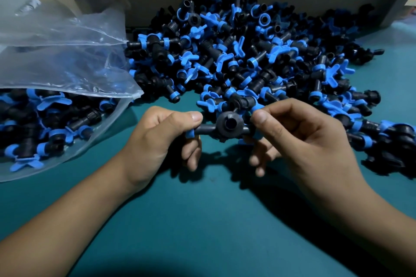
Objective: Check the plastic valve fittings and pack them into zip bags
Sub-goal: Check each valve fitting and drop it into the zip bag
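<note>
Both hands, left hand point(157, 139) and right hand point(299, 139), pinch one valve fitting point(227, 127) right of my zip bag point(67, 69); uneven twisting could snap its barbs.

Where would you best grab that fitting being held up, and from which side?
By its two thin side stems, one from each side, as the left hand and right hand do now. The fitting lies crosswise with a bulky round hub in the middle, so pinching the stems near their blue rings probably keeps the hub's opening in plain view for checking.
</note>
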`<state>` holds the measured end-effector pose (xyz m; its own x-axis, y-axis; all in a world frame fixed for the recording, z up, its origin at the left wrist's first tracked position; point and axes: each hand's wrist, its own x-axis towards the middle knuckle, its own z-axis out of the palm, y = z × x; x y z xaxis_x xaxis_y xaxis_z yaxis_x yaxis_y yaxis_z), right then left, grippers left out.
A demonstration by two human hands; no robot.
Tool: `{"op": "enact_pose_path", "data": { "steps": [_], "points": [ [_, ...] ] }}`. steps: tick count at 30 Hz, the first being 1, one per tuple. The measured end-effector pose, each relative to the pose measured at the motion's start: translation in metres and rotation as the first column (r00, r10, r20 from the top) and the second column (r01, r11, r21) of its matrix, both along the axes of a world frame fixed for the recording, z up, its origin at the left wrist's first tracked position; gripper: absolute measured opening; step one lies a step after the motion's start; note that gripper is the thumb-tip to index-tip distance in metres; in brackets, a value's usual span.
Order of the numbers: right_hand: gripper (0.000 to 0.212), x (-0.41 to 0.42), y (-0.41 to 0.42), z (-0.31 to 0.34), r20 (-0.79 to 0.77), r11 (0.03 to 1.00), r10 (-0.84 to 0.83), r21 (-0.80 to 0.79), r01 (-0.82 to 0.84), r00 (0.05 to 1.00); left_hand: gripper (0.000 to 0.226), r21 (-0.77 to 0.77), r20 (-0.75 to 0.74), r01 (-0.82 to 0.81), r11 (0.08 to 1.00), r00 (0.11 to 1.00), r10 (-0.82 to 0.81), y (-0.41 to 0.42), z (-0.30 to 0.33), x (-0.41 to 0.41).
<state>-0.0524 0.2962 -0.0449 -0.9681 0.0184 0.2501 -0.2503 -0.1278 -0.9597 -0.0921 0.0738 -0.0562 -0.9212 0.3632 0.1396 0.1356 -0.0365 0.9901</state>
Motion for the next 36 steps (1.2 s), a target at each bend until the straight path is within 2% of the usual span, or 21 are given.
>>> {"op": "enact_pose_path", "data": {
  "steps": [3,7,10,14,17,21,25,28,31,33,36],
  "points": [
    [0.026,0.001,0.001,0.0,0.053,1.0,0.005,-0.007,-0.005,0.999,0.054,-0.017,0.005,0.002,1.0,1.0,-0.002,0.0,-0.001,0.0],
    [0.026,-0.002,0.002,-0.002,0.098,0.999,0.032,-0.024,-0.03,0.995,0.048,-0.016,-0.006,0.027,1.0,1.0,-0.027,-0.002,-0.004,-0.003],
    [0.021,-0.002,0.001,-0.001,0.038,0.999,0.03,-0.021,-0.029,0.999,0.037,0.015,-0.031,0.021,1.0,0.999,-0.02,-0.003,-0.006,-0.005],
    [0.018,-0.001,0.005,-0.001,-0.091,0.996,0.064,0.065,-0.058,0.994,0.01,0.079,-0.114,0.017,0.997,0.993,-0.007,-0.005,-0.006,-0.007],
    [0.027,0.0,0.007,-0.002,-0.138,0.986,0.08,0.158,-0.058,0.987,0.02,0.114,-0.174,0.044,0.992,0.985,-0.024,-0.005,-0.006,-0.007],
    [0.035,-0.002,0.008,-0.005,-0.194,0.968,0.077,0.251,-0.027,0.978,0.032,0.064,-0.225,0.042,0.997,0.974,-0.027,-0.003,-0.008,-0.009],
    [0.036,-0.002,0.008,-0.005,-0.216,0.951,0.061,0.308,0.008,0.975,0.027,0.057,-0.209,0.058,0.997,0.977,-0.045,-0.004,-0.008,-0.009],
    [0.03,-0.002,0.009,-0.007,-0.186,0.968,0.048,0.25,0.0,0.981,0.022,0.066,-0.151,0.063,0.996,0.987,-0.052,-0.006,-0.007,-0.008],
    [0.023,0.0,0.007,-0.003,-0.131,0.994,0.043,0.105,-0.029,0.991,0.016,0.018,-0.124,0.086,0.996,0.989,-0.083,-0.004,-0.006,-0.004],
    [0.029,-0.001,0.006,-0.004,-0.098,0.999,0.014,0.054,-0.009,0.995,0.019,-0.049,-0.097,0.135,0.99,0.985,-0.139,-0.002,-0.006,-0.002],
    [0.037,-0.002,0.002,-0.006,-0.039,1.0,-0.027,0.015,0.028,0.999,0.025,-0.052,-0.049,0.169,0.984,0.984,-0.172,-0.002,-0.002,0.001]
  ]
}}
